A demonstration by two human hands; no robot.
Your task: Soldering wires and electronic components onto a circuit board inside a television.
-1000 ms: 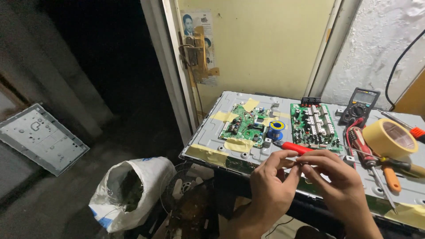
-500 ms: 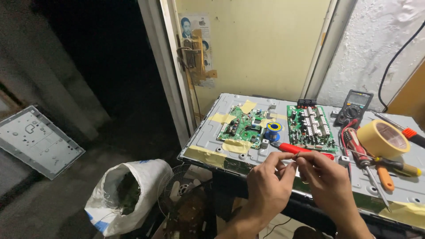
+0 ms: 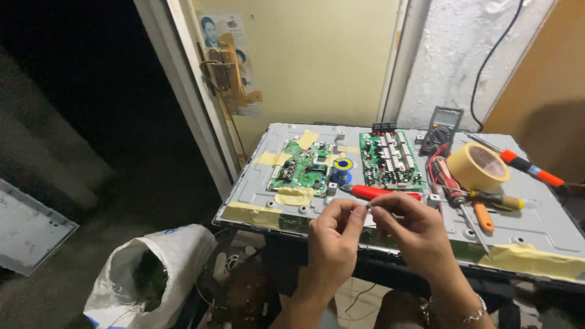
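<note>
My left hand (image 3: 332, 237) and my right hand (image 3: 411, 228) meet fingertip to fingertip over the near edge of a grey metal back panel (image 3: 536, 213). Between the pinched fingers sits a tiny pale part (image 3: 368, 208), too small to identify. Just beyond my hands lies a red-handled tool (image 3: 378, 192). Two green circuit boards are mounted on the panel: the left circuit board (image 3: 300, 166), partly taped with yellow tape, and the right circuit board (image 3: 390, 159). A small blue spool (image 3: 342, 170) stands between them.
A roll of masking tape (image 3: 478, 166), a black multimeter (image 3: 442, 126) with red leads, and orange-handled screwdrivers (image 3: 484, 213) lie on the panel's right side. A white sack (image 3: 146, 274) sits on the floor at left, a grey panel (image 3: 27, 228) further left. A door frame rises behind.
The view has shifted right and slightly down; my hands stay together pinching the small part, lifted a little closer to the camera. Nothing on the panel moved.
</note>
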